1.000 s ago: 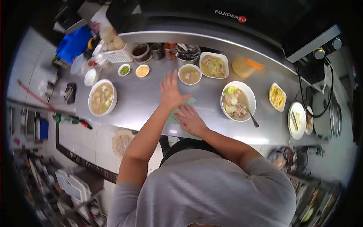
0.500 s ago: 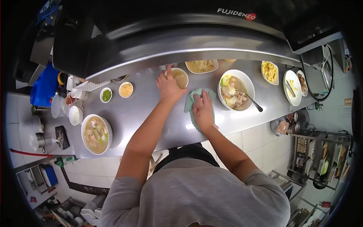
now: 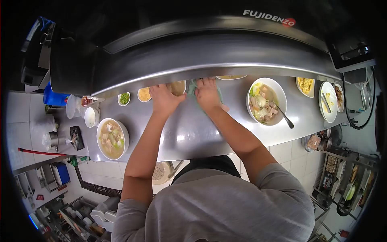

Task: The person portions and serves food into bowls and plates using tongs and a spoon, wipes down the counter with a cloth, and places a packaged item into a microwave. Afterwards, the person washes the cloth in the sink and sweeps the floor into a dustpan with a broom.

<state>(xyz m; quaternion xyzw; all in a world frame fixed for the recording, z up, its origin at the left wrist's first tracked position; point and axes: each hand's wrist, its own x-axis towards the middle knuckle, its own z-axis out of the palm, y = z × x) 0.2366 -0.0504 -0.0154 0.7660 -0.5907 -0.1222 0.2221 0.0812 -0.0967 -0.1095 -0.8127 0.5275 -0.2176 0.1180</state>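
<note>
My left hand (image 3: 166,99) grips the near left side of a small bowl of broth (image 3: 178,87), its thumb along the bowl's front; the bowl's far part is hidden under the steel ledge. Beside it, my right hand (image 3: 207,95) presses a green cloth (image 3: 194,89) against the steel counter (image 3: 189,137), with the fingers reaching to the ledge. Left of my left hand stands a little bowl of light orange bits (image 3: 144,94). To the right of my right hand is a large white bowl of soup (image 3: 266,101) with a spoon (image 3: 287,119) leaning in it.
Another large soup bowl (image 3: 113,139) stands at the counter's left, near chopped green onion (image 3: 124,99) and a white cup (image 3: 92,117). Farther right are a yellow dish (image 3: 305,86) and an oval plate (image 3: 328,103). The steel ledge (image 3: 209,70) overhangs the back.
The camera view has shifted. My right hand has slid the cloth farther back toward the ledge. My left hand and the broth bowl are also farther back, closer to the bowl of orange bits.
</note>
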